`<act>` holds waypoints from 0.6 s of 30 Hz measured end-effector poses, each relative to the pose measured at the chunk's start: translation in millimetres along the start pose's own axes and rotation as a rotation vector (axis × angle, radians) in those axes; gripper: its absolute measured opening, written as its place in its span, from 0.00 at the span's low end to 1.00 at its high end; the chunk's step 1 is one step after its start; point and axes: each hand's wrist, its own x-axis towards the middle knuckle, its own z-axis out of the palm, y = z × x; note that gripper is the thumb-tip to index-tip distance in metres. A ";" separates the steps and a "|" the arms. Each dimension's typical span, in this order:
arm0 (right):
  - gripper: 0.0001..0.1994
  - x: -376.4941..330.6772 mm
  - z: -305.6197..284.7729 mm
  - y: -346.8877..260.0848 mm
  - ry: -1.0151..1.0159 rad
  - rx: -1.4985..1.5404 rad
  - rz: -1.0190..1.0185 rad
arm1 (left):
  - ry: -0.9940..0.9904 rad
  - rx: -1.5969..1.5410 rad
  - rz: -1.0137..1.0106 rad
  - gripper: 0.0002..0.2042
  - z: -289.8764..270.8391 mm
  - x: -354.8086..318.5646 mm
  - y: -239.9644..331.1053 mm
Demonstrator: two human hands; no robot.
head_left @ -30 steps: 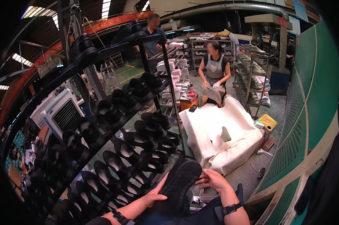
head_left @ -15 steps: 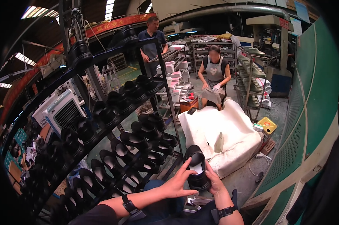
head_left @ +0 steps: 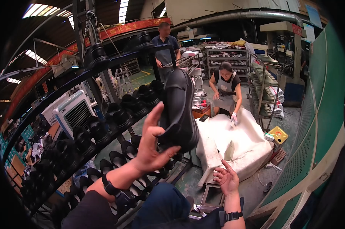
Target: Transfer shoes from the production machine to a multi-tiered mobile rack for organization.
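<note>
My left hand (head_left: 149, 143) grips a black slip-on shoe (head_left: 180, 110) by its heel end. The shoe is raised, with its toe up and its side facing me, in front of the shoe rack. Apart from it, my right hand (head_left: 228, 179) holds nothing; its palm is turned up and its fingers are loosely curled apart. Just beyond my right hand stands a pale green shoe last (head_left: 229, 150) on a white cloth-covered table (head_left: 249, 147). Part of the rack behind is hidden by the held shoe.
A black metal rack (head_left: 81, 154) with several rows of black shoes (head_left: 119, 114) fills the left side. Across the table a seated person (head_left: 228, 82) reaches onto the cloth; another person (head_left: 165, 44) stands behind the rack. A green perforated panel (head_left: 306, 145) borders the right.
My left hand has lifted the shoe up and left toward the rack, turning it. My right hand has let go of it. The seated person now reaches onto the table.
</note>
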 end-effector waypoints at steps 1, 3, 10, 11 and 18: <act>0.31 -0.7 -2.8 -1.7 0.000 -0.005 -0.004 | 0.021 0.115 0.063 0.24 -16.9 17.3 -7.7; 0.30 0.5 -6.6 -0.7 0.022 0.009 -0.036 | 0.100 0.263 0.182 0.25 -54.7 58.8 -27.5; 0.30 1.0 -8.9 -1.5 0.032 -0.073 -0.051 | 0.289 0.693 0.168 0.23 -133.4 179.0 -143.3; 0.29 3.5 -7.9 2.1 0.021 -0.073 -0.038 | 0.274 0.781 0.105 0.25 -146.2 182.8 -163.2; 0.28 4.1 -14.1 -1.5 0.038 -0.098 -0.041 | 0.129 1.364 -0.153 0.26 -140.3 165.1 -209.2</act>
